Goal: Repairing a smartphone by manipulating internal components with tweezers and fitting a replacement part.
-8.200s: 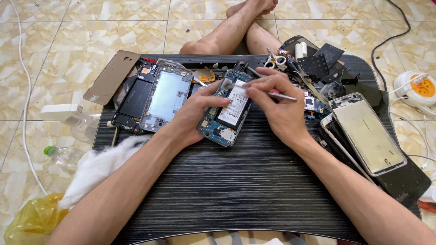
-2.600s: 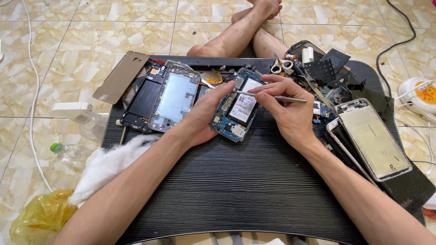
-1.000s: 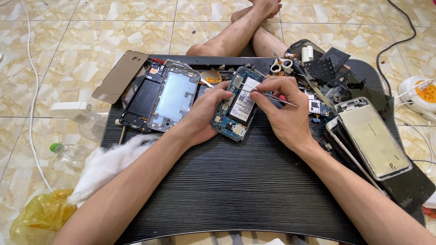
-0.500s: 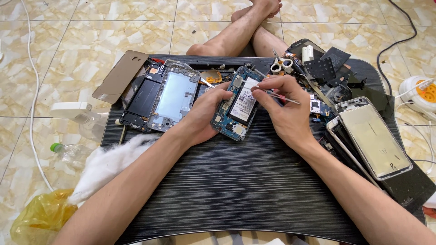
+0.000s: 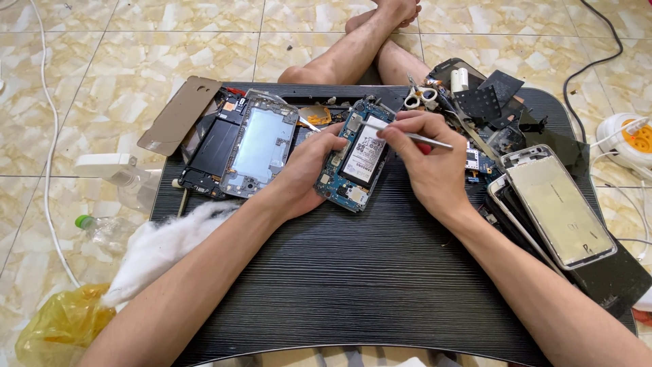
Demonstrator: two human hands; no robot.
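Fingers of our left hand [image 5: 309,170] pinch the opened phone [image 5: 354,158] by its edges on the black tray table [image 5: 339,272], while our right hand [image 5: 428,163] pinches thin tweezers [image 5: 414,137] over its light, stiff, fragile board.

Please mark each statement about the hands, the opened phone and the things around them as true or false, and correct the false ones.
1. The right hand holds thin metal tweezers over the opened phone. True.
2. The left hand rests flat on the white cloth. False: it grips the opened phone's left edge; the white cloth lies apart.
3. Scissors lie behind the phone. True.
4. The yellow bag sits on the black board. False: the yellow bag lies on the floor beside the black board.
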